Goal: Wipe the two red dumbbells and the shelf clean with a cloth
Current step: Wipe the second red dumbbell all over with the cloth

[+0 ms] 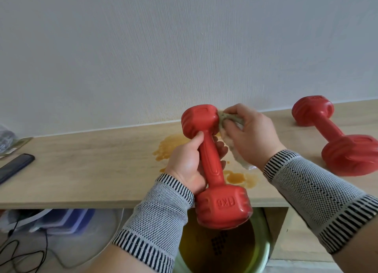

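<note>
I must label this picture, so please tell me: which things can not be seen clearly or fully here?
Head view:
- Cloth: mostly covered by the right hand.
- Spill on the shelf: its middle is hidden behind the left hand and the held dumbbell.
- Dark flat object: cut off by the left edge.
- Green tub below: bottom cut off, top hidden by the dumbbell.

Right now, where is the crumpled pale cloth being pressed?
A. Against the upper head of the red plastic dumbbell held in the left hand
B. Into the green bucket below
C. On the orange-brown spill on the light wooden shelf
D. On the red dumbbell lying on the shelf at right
A: the right hand presses the crumpled pale cloth against the upper head of the red plastic dumbbell, which the left hand grips by its handle.
</note>
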Demonstrator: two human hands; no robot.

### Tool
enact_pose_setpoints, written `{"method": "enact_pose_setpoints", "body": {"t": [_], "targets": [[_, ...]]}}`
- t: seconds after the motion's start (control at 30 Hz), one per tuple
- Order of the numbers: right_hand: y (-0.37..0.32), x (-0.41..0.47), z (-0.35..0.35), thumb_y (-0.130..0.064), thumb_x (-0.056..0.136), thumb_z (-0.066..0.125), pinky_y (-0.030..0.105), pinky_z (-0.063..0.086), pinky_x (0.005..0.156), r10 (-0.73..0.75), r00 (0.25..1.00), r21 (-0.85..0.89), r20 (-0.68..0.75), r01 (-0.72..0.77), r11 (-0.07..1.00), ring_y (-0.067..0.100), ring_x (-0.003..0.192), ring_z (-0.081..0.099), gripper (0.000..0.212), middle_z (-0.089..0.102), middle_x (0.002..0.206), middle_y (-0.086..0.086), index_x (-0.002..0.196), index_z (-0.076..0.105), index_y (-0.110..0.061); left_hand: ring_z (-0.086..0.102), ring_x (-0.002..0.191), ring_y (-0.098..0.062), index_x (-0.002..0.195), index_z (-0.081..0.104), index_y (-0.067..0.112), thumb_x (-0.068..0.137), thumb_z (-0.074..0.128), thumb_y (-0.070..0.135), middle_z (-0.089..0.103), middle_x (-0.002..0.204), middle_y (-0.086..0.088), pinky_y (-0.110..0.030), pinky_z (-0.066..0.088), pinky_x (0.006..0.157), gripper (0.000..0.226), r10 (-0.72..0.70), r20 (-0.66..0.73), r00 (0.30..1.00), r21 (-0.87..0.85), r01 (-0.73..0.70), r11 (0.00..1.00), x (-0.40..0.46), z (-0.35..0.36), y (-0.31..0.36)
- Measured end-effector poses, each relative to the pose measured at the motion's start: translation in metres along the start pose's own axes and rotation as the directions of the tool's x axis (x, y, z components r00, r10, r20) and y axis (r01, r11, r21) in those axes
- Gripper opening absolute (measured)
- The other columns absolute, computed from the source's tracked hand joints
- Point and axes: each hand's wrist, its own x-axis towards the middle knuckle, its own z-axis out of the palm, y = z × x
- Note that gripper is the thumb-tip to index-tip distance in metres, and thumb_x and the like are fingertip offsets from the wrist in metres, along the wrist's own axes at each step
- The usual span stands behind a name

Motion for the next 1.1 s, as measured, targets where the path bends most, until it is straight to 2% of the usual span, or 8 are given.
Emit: {"method": "enact_pose_setpoints", "body": {"t": [0.13, 0.27, 0.4, 0.5, 0.57, 0.77, 0.97, 1.1], "targets": [[-0.023, 0.001, 0.000, -0.016, 0.085, 0.056, 0.024, 0.042, 0.073, -0.198, 0.978, 0.018, -0.059, 0.200, 0.980, 0.018, 0.087, 0.060, 0.017, 0.061, 0.099, 0.001, 0.098, 0.067, -0.015, 0.067, 0.067, -0.017, 0.094, 0.066, 0.016, 0.100, 0.040, 0.044, 0.069, 0.078, -0.003, -0.031, 0.046, 0.063, 0.039, 0.038, 0.011, 0.999, 0.086, -0.039, 0.996, -0.003, 0.003, -0.003], [-0.026, -0.003, 0.005, -0.013, 0.082, 0.058, 0.037, 0.051, 0.076, -0.336, 0.942, -0.053, -0.016, 0.335, 0.941, 0.026, 0.091, 0.061, 0.018, 0.061, 0.101, 0.004, 0.096, 0.069, -0.013, 0.056, 0.054, -0.015, 0.083, 0.066, 0.014, 0.096, 0.051, 0.041, 0.060, 0.065, -0.002, -0.027, 0.040, 0.053, 0.033, 0.050, -0.047, 0.998, 0.102, -0.045, 0.994, -0.003, 0.010, -0.009], [-0.014, 0.000, 0.006, -0.017, 0.087, 0.058, 0.023, 0.043, 0.073, -0.132, 0.988, 0.073, -0.083, 0.138, 0.988, 0.020, 0.086, 0.060, 0.015, 0.061, 0.098, 0.003, 0.097, 0.068, -0.015, 0.052, 0.049, -0.013, 0.085, 0.062, 0.016, 0.098, 0.045, 0.040, 0.057, 0.062, 0.000, -0.024, 0.039, 0.050, 0.032, 0.048, -0.098, 0.994, 0.091, -0.039, 0.995, -0.001, 0.010, -0.011], [-0.005, 0.006, 0.008, -0.018, 0.090, 0.055, 0.029, 0.046, 0.079, 0.080, 0.997, 0.115, -0.001, -0.079, 0.990, 0.021, 0.089, 0.061, 0.014, 0.065, 0.095, 0.004, 0.099, 0.066, -0.018, 0.051, 0.047, -0.015, 0.091, 0.060, 0.014, 0.097, 0.046, 0.040, 0.055, 0.061, -0.002, -0.023, 0.042, 0.048, 0.030, 0.049, -0.092, 0.995, 0.061, -0.044, 0.997, -0.001, 0.008, -0.008], [-0.005, 0.005, 0.008, -0.019, 0.091, 0.053, 0.033, 0.048, 0.079, 0.149, 0.989, 0.132, 0.017, -0.150, 0.980, 0.022, 0.089, 0.061, 0.014, 0.066, 0.092, 0.003, 0.097, 0.065, -0.019, 0.052, 0.046, -0.015, 0.089, 0.059, 0.013, 0.097, 0.047, 0.039, 0.055, 0.061, -0.003, -0.023, 0.043, 0.047, 0.030, 0.056, -0.097, 0.994, 0.054, -0.051, 0.997, 0.001, 0.008, -0.008], [-0.027, -0.003, 0.008, -0.015, 0.089, 0.054, 0.032, 0.045, 0.076, -0.103, 0.994, 0.046, 0.019, 0.102, 0.994, 0.018, 0.089, 0.058, 0.014, 0.056, 0.103, 0.000, 0.096, 0.066, -0.018, 0.050, 0.046, -0.014, 0.080, 0.062, 0.014, 0.096, 0.051, 0.040, 0.054, 0.056, -0.001, -0.023, 0.041, 0.046, 0.033, 0.103, -0.103, 0.989, 0.123, -0.090, 0.988, 0.004, 0.008, -0.012], [-0.008, 0.005, 0.005, -0.016, 0.091, 0.051, 0.034, 0.045, 0.080, 0.111, 0.993, 0.069, 0.033, -0.113, 0.991, 0.024, 0.092, 0.058, 0.014, 0.060, 0.099, 0.003, 0.097, 0.064, -0.017, 0.051, 0.048, -0.016, 0.091, 0.057, 0.011, 0.097, 0.050, 0.036, 0.055, 0.062, -0.003, -0.025, 0.042, 0.048, 0.027, 0.132, -0.117, 0.984, 0.094, -0.121, 0.988, 0.002, 0.007, -0.010], [-0.025, -0.003, 0.006, -0.010, 0.086, 0.055, 0.025, 0.042, 0.074, -0.100, 0.995, 0.095, 0.014, 0.098, 0.991, 0.011, 0.084, 0.056, 0.015, 0.056, 0.095, -0.005, 0.093, 0.067, -0.018, 0.050, 0.046, -0.015, 0.084, 0.060, 0.013, 0.097, 0.047, 0.039, 0.054, 0.058, -0.002, -0.023, 0.041, 0.046, 0.032, 0.129, -0.086, 0.988, 0.065, -0.124, 0.990, 0.004, 0.007, -0.008]]}}
